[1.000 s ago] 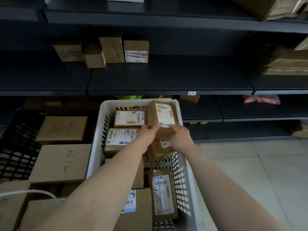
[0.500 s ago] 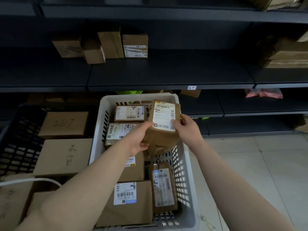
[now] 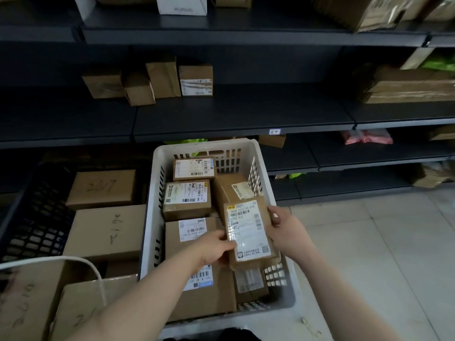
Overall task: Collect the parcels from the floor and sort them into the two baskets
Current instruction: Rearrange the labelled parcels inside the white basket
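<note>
From the black basket point(image 3: 37, 217) of big boxes to the white basket point(image 3: 270, 173), I see my left hand point(image 3: 216, 247) and right hand point(image 3: 285, 230) each clamping an edge of the labelled parcel point(image 3: 247, 232), which could slide off the uneven pile beneath.

Both bare arms reach forward; the left hand point(image 3: 216, 247) and right hand point(image 3: 286, 230) grip opposite edges, fingers curled

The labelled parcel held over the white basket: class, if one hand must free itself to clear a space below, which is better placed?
Probably left. The left hand pinches only the parcel edge, above the basket's crowded middle; the right hand cradles its outer side.
</note>
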Demonstrator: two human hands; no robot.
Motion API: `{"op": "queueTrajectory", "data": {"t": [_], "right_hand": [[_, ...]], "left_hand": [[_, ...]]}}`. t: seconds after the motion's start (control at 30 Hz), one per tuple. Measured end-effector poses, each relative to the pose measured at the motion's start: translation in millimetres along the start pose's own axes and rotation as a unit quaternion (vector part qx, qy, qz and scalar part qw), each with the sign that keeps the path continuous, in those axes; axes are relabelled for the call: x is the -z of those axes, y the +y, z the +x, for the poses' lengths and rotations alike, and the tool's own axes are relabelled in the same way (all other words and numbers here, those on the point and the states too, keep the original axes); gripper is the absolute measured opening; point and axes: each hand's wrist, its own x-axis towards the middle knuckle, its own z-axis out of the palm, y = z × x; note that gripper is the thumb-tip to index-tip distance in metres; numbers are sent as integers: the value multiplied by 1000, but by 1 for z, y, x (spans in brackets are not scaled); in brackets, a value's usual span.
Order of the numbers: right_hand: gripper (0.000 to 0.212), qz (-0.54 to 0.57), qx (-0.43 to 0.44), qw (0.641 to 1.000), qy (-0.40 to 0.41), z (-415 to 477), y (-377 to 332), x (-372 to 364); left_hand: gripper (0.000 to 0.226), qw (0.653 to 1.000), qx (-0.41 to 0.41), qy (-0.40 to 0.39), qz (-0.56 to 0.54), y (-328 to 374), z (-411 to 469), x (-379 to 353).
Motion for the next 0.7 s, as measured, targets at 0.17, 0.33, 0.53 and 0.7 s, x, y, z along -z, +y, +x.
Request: {"op": "queueTrajectory", "data": {"t": [0.17, 0.33, 0.53, 0.7], "right_hand": [[65, -81, -34, 995, -44, -12, 20, -17], [64, -221, -31, 972, -69, -17, 25, -27], [60, -429, -27, 900, -77, -14, 34, -44], [33, -434, -35, 898, -69, 6, 25, -37]], "left_hand": [[33, 993, 5, 49, 108, -16, -1, -11], [6, 988, 19, 75, 137, -27, 5, -16], [15, 978, 0, 109, 176, -38, 20, -23], [23, 976, -12, 105, 190, -25, 24, -16]]}}
